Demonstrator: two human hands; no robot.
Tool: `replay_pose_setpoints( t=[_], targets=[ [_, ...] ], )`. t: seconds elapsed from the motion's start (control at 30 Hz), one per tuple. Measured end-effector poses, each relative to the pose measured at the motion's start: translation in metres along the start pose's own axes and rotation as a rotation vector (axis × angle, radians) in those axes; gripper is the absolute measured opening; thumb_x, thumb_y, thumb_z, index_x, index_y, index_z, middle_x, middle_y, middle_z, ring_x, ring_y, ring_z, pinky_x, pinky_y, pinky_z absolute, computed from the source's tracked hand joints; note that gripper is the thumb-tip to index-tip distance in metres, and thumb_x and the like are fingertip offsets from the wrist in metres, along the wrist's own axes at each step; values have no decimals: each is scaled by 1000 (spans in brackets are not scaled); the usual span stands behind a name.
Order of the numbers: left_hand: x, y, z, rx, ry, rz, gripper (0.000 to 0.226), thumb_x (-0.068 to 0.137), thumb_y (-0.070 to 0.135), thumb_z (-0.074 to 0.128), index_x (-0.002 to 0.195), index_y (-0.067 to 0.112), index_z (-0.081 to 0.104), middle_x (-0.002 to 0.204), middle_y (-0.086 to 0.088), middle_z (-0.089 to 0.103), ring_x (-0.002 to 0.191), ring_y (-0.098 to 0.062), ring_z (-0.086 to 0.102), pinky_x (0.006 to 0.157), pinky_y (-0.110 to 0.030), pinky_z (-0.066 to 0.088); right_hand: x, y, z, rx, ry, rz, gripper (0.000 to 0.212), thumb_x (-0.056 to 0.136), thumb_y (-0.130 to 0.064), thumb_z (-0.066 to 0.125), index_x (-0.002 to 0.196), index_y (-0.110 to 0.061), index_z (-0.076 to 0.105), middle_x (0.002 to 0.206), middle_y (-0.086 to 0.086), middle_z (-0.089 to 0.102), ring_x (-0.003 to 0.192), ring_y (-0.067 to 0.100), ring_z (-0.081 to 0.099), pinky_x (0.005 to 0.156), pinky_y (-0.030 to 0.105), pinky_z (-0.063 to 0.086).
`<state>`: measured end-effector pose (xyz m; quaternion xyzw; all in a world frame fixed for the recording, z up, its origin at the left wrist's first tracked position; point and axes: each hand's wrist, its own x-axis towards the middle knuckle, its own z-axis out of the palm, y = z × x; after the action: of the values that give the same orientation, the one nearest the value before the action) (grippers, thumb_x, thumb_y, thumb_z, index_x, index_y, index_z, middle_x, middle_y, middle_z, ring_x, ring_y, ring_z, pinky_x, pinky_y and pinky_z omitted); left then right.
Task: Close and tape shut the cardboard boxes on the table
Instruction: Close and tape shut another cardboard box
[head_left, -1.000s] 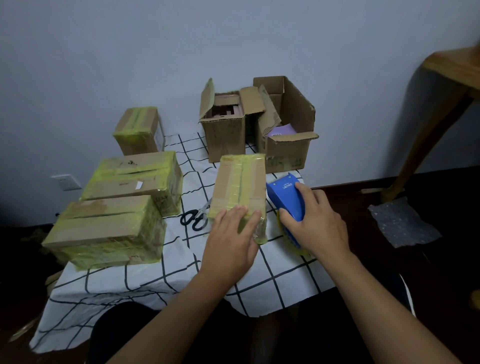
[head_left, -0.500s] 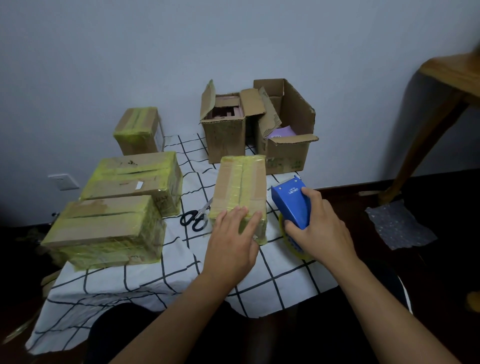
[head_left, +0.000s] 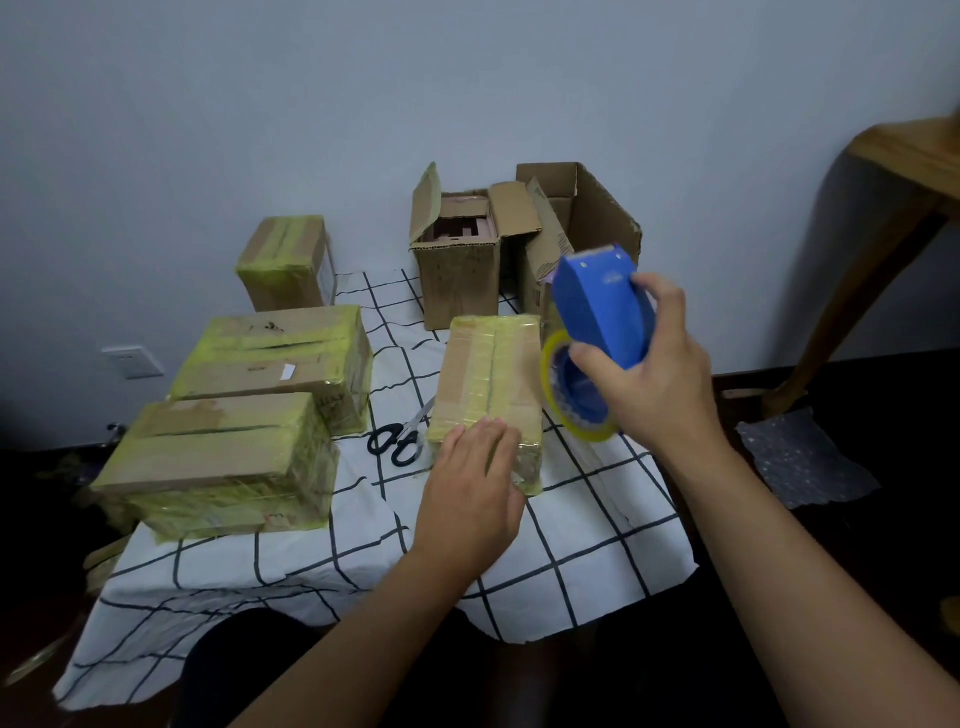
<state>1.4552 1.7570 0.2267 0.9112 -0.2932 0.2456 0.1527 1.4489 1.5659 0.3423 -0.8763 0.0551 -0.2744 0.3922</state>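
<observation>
Table (head_left: 597, 551): 4 taped boxes (head_left: 488, 379), 2 open boxes (head_left: 460, 270).

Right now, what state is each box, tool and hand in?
Centre box: closed, taped, left hand resting on its near end.
Three left boxes: closed, taped.
Small open box: flaps up, untaped.
Large open box: flaps open, untaped.
Tape dispenser: off the table, gripped by right hand.
Scissors: lying on the cloth, blades closed.

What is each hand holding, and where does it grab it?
The right hand grips the blue tape dispenser around its body, lifted off the table. The left hand holds nothing; it rests flat on the taped box.
</observation>
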Motion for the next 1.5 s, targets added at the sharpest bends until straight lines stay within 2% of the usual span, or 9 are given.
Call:
replay_pose_setpoints(
  t=[0.2,0.53,0.6,0.7,0.77,0.83,1.23,1.4,1.5],
  targets=[
    [-3,-3,-2,11,-25,6,51,82,19,45,130,7,57,131,-11,56,128,-29,50,112,-46,34,20,-28,36,40,-134,-65,71,81,-43,74,137,-37,31,117,-1,49,96,24,56,76,43,53],
    [-27,3,5,7,34,-77,73,79,27,50,148,9,35,156,-13,34,148,-29,23,119,-51,18,16,-16,43,26,-160,-95,74,83,-46,74,141,-37,30,120,-3,47,100,19,54,77,38,53],
    [-30,8,1,-185,186,-235,67,79,30,52,142,8,44,149,-13,42,143,-25,32,117,-44,24,16,-16,42,28,-163,-94,74,83,-46,74,142,-36,31,120,-4,45,100,18,53,77,35,51],
    [-23,8,-17,-537,358,-715,48,84,36,55,128,15,53,126,3,49,125,-11,42,103,-32,33,17,-16,42,29,-171,-104,74,83,-45,74,143,-36,31,119,-5,44,100,18,53,75,31,46],
    [-13,-4,-29,-790,281,-1029,28,94,40,59,115,22,55,110,8,54,113,-15,54,88,-25,40,18,-15,42,39,-175,-98,74,84,-44,74,143,-35,32,119,-5,44,100,18,53,75,30,45],
    [-9,-19,-36,-962,176,-1153,29,96,45,57,102,17,61,96,4,64,96,-17,62,75,-25,44,19,-16,42,49,-180,-90,74,84,-44,74,143,-35,32,120,-6,43,102,18,53,77,30,47],
    [0,-28,-44,-1227,229,-1036,14,97,16,60,107,27,60,80,-10,62,77,-18,60,75,-31,48,19,-16,39,85,-183,-59,74,83,-43,75,143,-37,32,121,-8,43,105,20,54,86,45,54],
    [-8,-22,-39,-879,257,-907,8,98,22,60,99,28,64,86,4,68,77,-7,61,66,-9,45,20,-16,38,108,-179,-52,73,83,-41,76,143,-35,34,121,-8,43,104,20,53,85,43,54],
    [-14,-22,-35,-841,247,-888,18,97,20,60,113,26,67,94,5,67,78,3,59,70,-6,45,19,-16,38,114,-184,-48,73,84,-41,76,143,-35,34,121,-8,43,104,19,53,84,42,54]
  ],
)
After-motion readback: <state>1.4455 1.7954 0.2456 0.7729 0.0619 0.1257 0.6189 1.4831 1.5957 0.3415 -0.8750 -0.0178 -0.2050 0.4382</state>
